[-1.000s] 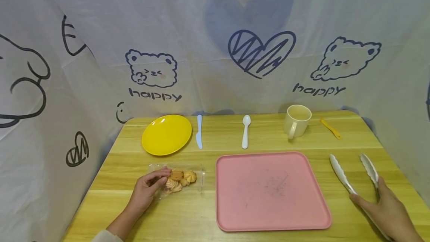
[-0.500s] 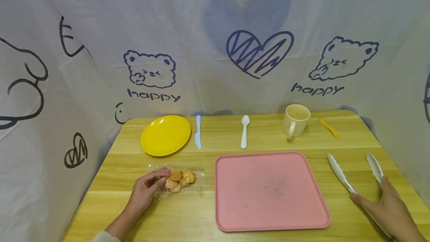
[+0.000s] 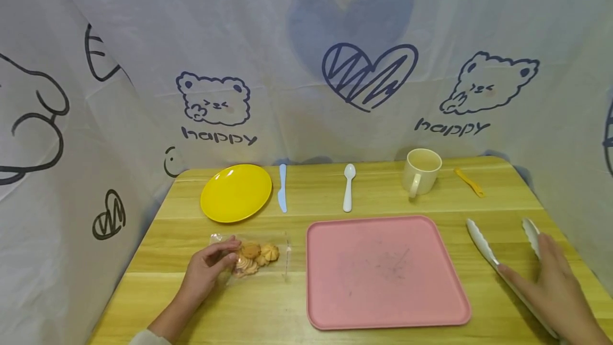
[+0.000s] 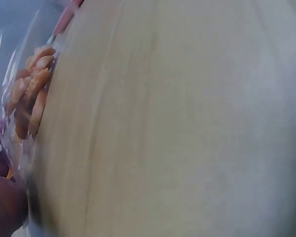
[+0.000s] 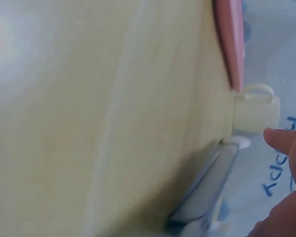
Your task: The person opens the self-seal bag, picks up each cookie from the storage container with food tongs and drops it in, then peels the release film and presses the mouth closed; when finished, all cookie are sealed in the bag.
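A clear plastic bag of cookies [image 3: 256, 257] lies on the left part of the table. My left hand [image 3: 205, 268] pinches its left end between thumb and fingers; the left wrist view shows the cookies [image 4: 32, 91] through the film. On the right, a pair of metal tongs [image 3: 482, 244] lies with its arms spread, scalloped tips pointing away from me. Over them is my right hand [image 3: 555, 294], fingers extended and slightly blurred. In the right wrist view its thumb [image 5: 281, 140] stands apart from the tongs [image 5: 207, 190].
A pink tray [image 3: 383, 318] sits mid-table between the hands. Along the back are a yellow plate [image 3: 237, 193], a pale blue knife [image 3: 283, 188], a white spoon [image 3: 348, 188], a cream mug [image 3: 421, 172] and a small orange utensil [image 3: 469, 182]. Printed cloth [image 3: 306, 121] hangs behind.
The tongs' arms have spread wider. My right hand has loosened from them, its fingers straightening forward. My left hand stays at the bag.
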The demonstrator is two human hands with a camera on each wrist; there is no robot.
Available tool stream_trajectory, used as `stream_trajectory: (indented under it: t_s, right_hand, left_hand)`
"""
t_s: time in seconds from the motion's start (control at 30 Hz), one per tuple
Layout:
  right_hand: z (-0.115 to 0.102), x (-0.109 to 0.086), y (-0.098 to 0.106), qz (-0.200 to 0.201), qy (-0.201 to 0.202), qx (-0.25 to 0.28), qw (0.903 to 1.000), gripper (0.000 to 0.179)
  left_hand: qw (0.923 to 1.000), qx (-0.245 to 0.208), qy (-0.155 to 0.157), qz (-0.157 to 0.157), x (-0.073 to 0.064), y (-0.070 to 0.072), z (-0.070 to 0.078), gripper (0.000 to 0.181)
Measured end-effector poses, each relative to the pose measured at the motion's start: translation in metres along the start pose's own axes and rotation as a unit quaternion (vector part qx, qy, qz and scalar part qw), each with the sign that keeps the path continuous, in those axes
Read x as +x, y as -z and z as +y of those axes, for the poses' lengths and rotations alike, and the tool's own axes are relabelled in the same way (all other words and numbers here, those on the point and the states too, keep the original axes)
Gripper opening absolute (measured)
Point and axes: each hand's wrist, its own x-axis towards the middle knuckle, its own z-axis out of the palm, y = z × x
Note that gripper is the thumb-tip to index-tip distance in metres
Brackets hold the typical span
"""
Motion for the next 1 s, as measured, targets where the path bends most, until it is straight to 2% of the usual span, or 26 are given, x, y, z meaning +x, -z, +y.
stream_trajectory:
  t_s: [0.17, 0.3, 0.4, 0.5, 0.63, 0.73, 0.83, 1.0]
  right_hand:
    - [-0.022, 0.003, 0.002, -0.01, 0.027, 0.016, 0.9994, 0.108]
    - [-0.036, 0.003, -0.003, -0.022, 0.073, 0.04, 0.9963, 0.106]
    - [-0.048, 0.003, -0.009, -0.037, 0.098, 0.053, 0.993, 0.104]
    - [-0.065, 0.005, -0.016, -0.054, 0.108, 0.061, 0.9908, 0.104]
    - [-0.092, 0.009, -0.028, -0.064, 0.124, 0.083, 0.9867, 0.103]
    - [-0.112, 0.011, -0.038, -0.078, 0.144, 0.102, 0.9812, 0.101]
    - [-0.132, 0.012, -0.049, -0.097, 0.161, 0.108, 0.9762, 0.098]
    - [-0.161, 0.015, -0.068, -0.12, 0.195, 0.109, 0.9673, 0.093]
  left_hand:
    - [0.9988, -0.008, 0.029, 0.039, 0.001, 0.006, 0.005, 0.029]
    - [0.9954, -0.035, 0.058, 0.068, 0.003, 0.009, 0.007, 0.031]
    - [0.9947, -0.047, 0.058, 0.071, 0.003, 0.011, 0.008, 0.032]
    - [0.9953, -0.054, 0.046, 0.066, 0.006, 0.011, 0.012, 0.03]
    - [0.9976, -0.02, 0.04, 0.052, 0.01, 0.01, 0.019, 0.026]
    - [0.9978, 0.029, 0.048, 0.034, 0.013, 0.01, 0.024, 0.025]
    - [0.9962, 0.058, 0.059, 0.026, 0.014, 0.01, 0.027, 0.024]
    - [0.9951, 0.062, 0.065, 0.041, 0.015, 0.012, 0.029, 0.022]
